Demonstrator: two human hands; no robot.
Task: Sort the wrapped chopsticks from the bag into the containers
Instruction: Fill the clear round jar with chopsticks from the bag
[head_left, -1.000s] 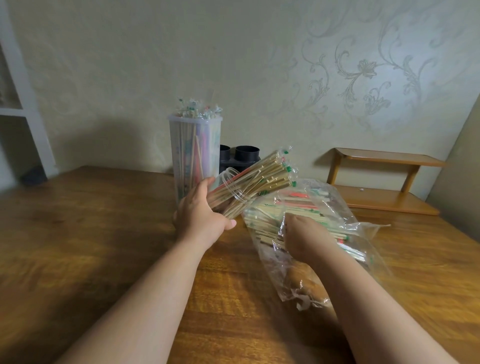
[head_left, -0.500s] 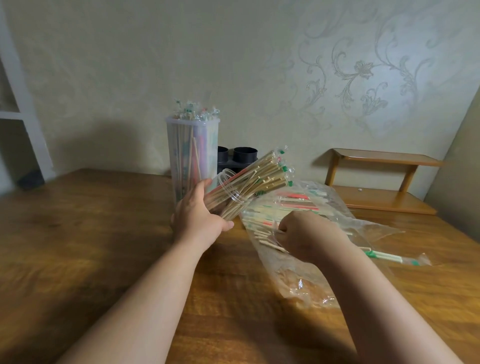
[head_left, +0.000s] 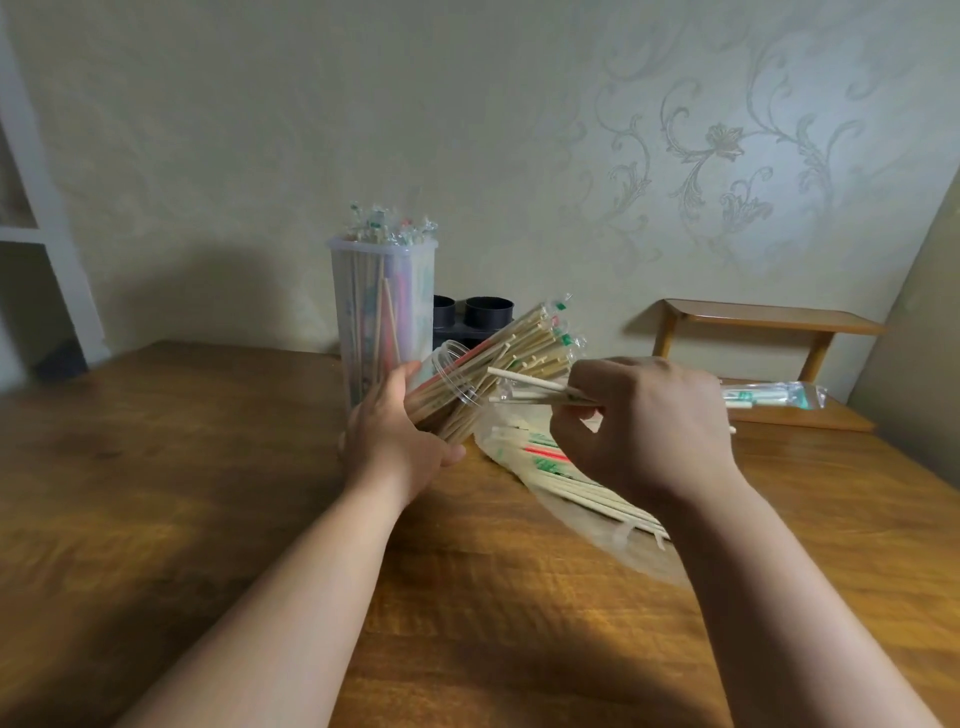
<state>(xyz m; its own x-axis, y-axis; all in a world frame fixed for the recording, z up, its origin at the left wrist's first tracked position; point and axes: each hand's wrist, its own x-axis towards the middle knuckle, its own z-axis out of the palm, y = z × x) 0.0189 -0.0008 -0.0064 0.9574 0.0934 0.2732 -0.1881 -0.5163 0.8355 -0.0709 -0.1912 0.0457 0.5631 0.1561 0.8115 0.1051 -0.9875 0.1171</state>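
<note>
My left hand (head_left: 397, 441) grips a clear round container (head_left: 453, 382) tilted to the right, packed with wrapped chopsticks (head_left: 530, 343) that stick out of its mouth. My right hand (head_left: 647, 423) holds a few wrapped chopsticks (head_left: 535, 389) level, their bare tips pointing left, close to the container's mouth; their wrapped ends (head_left: 769, 400) stick out to the right of the hand. Under the right hand lies the clear plastic bag (head_left: 582, 512) with more wrapped chopsticks (head_left: 550, 462). A tall clear container (head_left: 384, 317) full of chopsticks stands upright behind.
All of this is on a wooden table (head_left: 208, 493). Two black cylinders (head_left: 475, 319) stand behind the tall container by the wall. A low wooden shelf (head_left: 769, 325) sits at the back right. A white shelf unit (head_left: 36, 234) is at the far left.
My right hand has lifted out of the bag with a few wrapped chopsticks and carried them up and left toward the tilted container. The left hand has held the container steady.
</note>
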